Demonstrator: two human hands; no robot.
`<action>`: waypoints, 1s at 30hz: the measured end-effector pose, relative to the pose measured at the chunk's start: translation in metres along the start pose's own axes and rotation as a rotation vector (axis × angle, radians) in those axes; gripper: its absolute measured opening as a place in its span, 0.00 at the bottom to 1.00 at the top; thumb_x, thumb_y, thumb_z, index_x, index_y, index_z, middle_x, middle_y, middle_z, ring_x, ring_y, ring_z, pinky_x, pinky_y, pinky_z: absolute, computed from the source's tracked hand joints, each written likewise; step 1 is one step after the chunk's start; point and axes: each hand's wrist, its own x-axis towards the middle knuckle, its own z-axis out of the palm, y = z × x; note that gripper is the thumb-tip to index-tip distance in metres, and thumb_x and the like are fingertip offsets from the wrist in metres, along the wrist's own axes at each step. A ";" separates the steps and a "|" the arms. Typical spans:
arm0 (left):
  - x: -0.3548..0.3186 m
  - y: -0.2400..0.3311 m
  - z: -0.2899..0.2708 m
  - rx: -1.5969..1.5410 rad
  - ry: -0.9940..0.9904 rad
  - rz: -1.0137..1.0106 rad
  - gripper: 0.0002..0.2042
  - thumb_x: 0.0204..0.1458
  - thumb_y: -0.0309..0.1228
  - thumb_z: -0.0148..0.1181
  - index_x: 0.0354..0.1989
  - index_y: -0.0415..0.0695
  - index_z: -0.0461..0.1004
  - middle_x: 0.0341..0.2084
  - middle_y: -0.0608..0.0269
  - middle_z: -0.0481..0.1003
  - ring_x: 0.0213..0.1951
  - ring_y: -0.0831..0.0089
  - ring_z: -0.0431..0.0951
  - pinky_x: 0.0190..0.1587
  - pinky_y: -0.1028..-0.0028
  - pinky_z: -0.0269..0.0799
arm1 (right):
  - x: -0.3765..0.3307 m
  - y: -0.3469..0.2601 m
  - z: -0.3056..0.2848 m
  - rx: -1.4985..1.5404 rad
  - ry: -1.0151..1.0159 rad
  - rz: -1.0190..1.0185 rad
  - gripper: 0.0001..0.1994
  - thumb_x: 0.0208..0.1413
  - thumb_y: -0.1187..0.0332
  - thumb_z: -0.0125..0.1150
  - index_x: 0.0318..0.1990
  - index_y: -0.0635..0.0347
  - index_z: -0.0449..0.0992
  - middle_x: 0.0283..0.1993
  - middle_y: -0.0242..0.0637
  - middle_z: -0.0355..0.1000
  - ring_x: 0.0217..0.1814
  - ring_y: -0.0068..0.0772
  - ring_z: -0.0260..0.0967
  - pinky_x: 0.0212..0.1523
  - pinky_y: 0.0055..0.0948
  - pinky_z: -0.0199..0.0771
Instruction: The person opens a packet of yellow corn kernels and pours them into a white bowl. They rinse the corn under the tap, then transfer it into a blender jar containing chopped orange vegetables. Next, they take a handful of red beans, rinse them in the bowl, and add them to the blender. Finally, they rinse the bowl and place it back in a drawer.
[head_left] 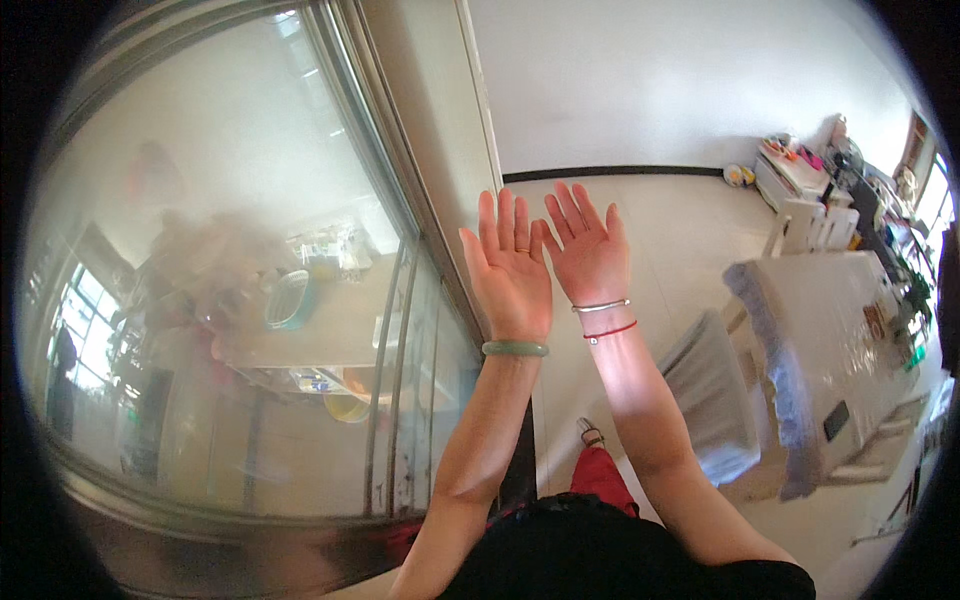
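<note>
My left hand (510, 280) is held out in front of me, palm up, its fingers stretched. It wears a ring on one finger and a pale green bangle (515, 349) on the wrist. Beside it, my right hand (588, 260) also lies palm up with the fingers extended, and nothing rests on either palm. A silver bracelet (601, 306) and a red string bracelet (610, 330) circle the right wrist. The little-finger sides of both hands nearly meet. Neither hand touches anything around it.
A framed glass panel (220, 400) fills the left. To the right stand a covered table (820, 340) with a dark phone (836, 421) on it, a draped chair (710, 390) and a white chair (815, 225). Farther back, a cabinet (790, 175) holds assorted items beside a white wall (650, 90).
</note>
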 end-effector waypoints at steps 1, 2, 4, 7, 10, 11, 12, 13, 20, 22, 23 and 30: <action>0.017 -0.009 0.001 0.006 -0.003 0.012 0.29 0.66 0.52 0.36 0.70 0.48 0.54 0.68 0.61 0.56 0.68 0.66 0.55 0.70 0.63 0.49 | 0.023 -0.003 -0.005 -0.014 -0.019 0.007 0.31 0.68 0.45 0.33 0.68 0.58 0.56 0.69 0.37 0.59 0.71 0.36 0.53 0.67 0.42 0.52; 0.034 -0.019 0.001 0.005 -0.004 0.028 0.29 0.66 0.52 0.36 0.70 0.48 0.54 0.68 0.61 0.56 0.68 0.66 0.55 0.70 0.63 0.49 | 0.046 -0.006 -0.011 -0.027 -0.038 0.012 0.31 0.68 0.45 0.32 0.68 0.59 0.56 0.69 0.37 0.59 0.70 0.36 0.53 0.67 0.42 0.52; 0.073 -0.036 0.002 0.005 -0.002 0.064 0.29 0.66 0.52 0.37 0.70 0.48 0.54 0.68 0.61 0.56 0.68 0.66 0.56 0.70 0.62 0.49 | 0.089 -0.009 -0.009 -0.155 -0.078 0.005 0.33 0.68 0.43 0.32 0.69 0.61 0.54 0.69 0.39 0.61 0.71 0.36 0.53 0.66 0.40 0.53; 0.129 -0.064 -0.002 0.041 0.083 0.124 0.29 0.65 0.53 0.37 0.69 0.47 0.54 0.67 0.61 0.56 0.67 0.66 0.55 0.70 0.63 0.49 | 0.169 -0.008 -0.012 -0.374 -0.114 0.015 0.37 0.67 0.40 0.31 0.70 0.64 0.50 0.66 0.41 0.64 0.72 0.37 0.51 0.67 0.40 0.52; 0.173 -0.089 -0.014 0.087 0.126 0.148 0.29 0.65 0.53 0.37 0.69 0.48 0.54 0.67 0.62 0.55 0.68 0.67 0.53 0.70 0.63 0.47 | 0.241 -0.005 -0.019 -0.485 -0.112 0.109 0.40 0.65 0.38 0.31 0.71 0.64 0.47 0.67 0.42 0.64 0.73 0.38 0.50 0.69 0.42 0.50; 0.185 -0.095 -0.018 0.110 0.153 0.148 0.30 0.65 0.53 0.36 0.70 0.48 0.53 0.68 0.62 0.54 0.69 0.67 0.53 0.70 0.63 0.46 | 0.262 -0.003 -0.023 -0.538 -0.136 0.098 0.43 0.63 0.35 0.31 0.72 0.64 0.45 0.67 0.42 0.64 0.74 0.39 0.47 0.70 0.43 0.48; 0.198 -0.101 -0.020 0.121 0.164 0.157 0.30 0.65 0.53 0.36 0.70 0.49 0.53 0.68 0.62 0.54 0.69 0.67 0.53 0.70 0.63 0.45 | 0.286 0.001 -0.026 -0.544 -0.146 0.117 0.44 0.63 0.34 0.31 0.72 0.64 0.45 0.67 0.41 0.64 0.75 0.38 0.47 0.70 0.43 0.48; 0.209 -0.107 -0.024 0.128 0.178 0.164 0.30 0.65 0.53 0.36 0.70 0.49 0.53 0.68 0.62 0.55 0.68 0.67 0.53 0.70 0.64 0.45 | 0.309 0.006 -0.030 -0.554 -0.154 0.137 0.44 0.62 0.33 0.31 0.72 0.64 0.44 0.67 0.40 0.64 0.75 0.38 0.46 0.70 0.44 0.48; 0.260 -0.123 -0.044 0.193 0.224 0.210 0.29 0.67 0.52 0.34 0.71 0.48 0.50 0.68 0.61 0.55 0.69 0.67 0.53 0.71 0.65 0.46 | 0.403 0.045 -0.049 -0.594 -0.117 0.197 0.45 0.62 0.33 0.28 0.72 0.66 0.41 0.70 0.38 0.59 0.77 0.36 0.41 0.69 0.49 0.46; 0.266 -0.124 -0.049 0.208 0.241 0.228 0.30 0.67 0.51 0.33 0.71 0.47 0.50 0.68 0.61 0.54 0.69 0.67 0.52 0.71 0.65 0.45 | 0.414 0.053 -0.048 -0.631 -0.095 0.212 0.45 0.62 0.33 0.28 0.72 0.66 0.41 0.70 0.37 0.59 0.77 0.37 0.41 0.69 0.49 0.46; 0.270 -0.125 -0.053 0.216 0.242 0.234 0.30 0.67 0.51 0.33 0.71 0.46 0.49 0.69 0.60 0.53 0.70 0.67 0.51 0.71 0.65 0.44 | 0.417 0.054 -0.049 -0.659 -0.110 0.209 0.45 0.62 0.33 0.29 0.72 0.65 0.42 0.71 0.35 0.59 0.77 0.36 0.40 0.70 0.49 0.46; 0.290 -0.131 -0.059 0.278 0.214 0.263 0.32 0.67 0.50 0.34 0.71 0.41 0.47 0.70 0.57 0.49 0.71 0.66 0.48 0.72 0.65 0.40 | 0.428 0.059 -0.053 -0.716 -0.152 0.198 0.45 0.62 0.33 0.29 0.73 0.63 0.41 0.70 0.31 0.61 0.77 0.32 0.40 0.70 0.47 0.44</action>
